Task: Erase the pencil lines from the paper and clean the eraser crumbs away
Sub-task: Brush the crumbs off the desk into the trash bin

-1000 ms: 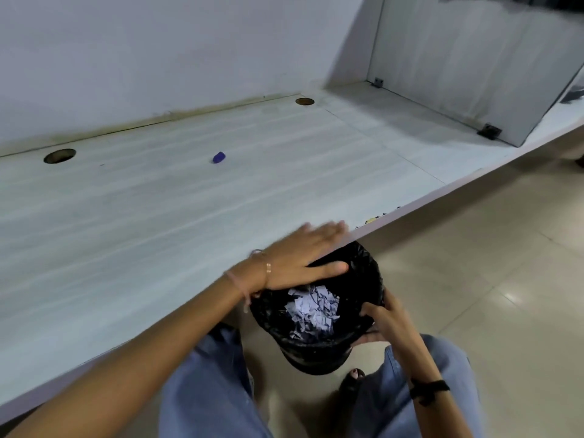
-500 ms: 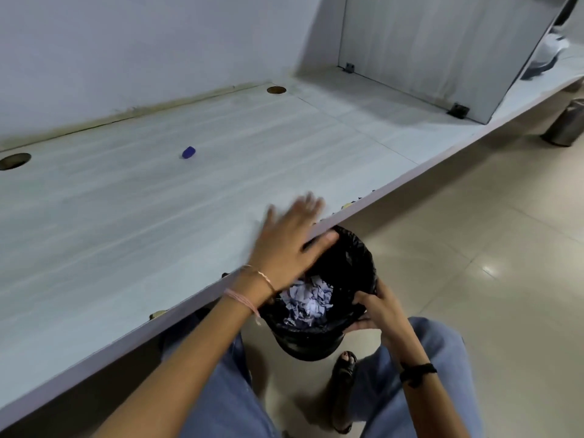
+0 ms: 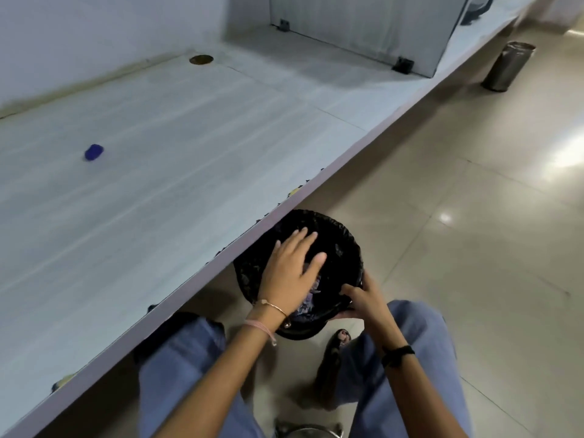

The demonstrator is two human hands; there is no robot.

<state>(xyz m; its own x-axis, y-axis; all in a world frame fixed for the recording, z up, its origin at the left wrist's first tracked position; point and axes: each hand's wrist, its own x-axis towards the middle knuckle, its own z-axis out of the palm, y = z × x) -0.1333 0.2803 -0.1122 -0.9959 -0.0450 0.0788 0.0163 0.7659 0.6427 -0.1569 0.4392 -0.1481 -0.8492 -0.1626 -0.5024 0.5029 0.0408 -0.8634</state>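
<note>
A black-lined waste bin (image 3: 344, 245) is held just below the front edge of the white desk (image 3: 177, 172). My right hand (image 3: 363, 298) grips its near rim. My left hand (image 3: 292, 270) hovers flat over the bin's mouth, fingers spread, holding nothing. Torn paper scraps (image 3: 311, 303) lie inside, mostly hidden by my left hand. A small blue eraser (image 3: 94, 152) rests on the desk at far left. No sheet of paper shows on the desk.
A grey divider panel (image 3: 363, 23) stands on the desk at the back right. A metal bin (image 3: 508, 66) stands on the tiled floor (image 3: 474, 216) further along. My knees in blue trousers are under the bin, a stool below.
My left hand has swept off the desk's front edge and now sits over the bin. The view has swung right and down.
</note>
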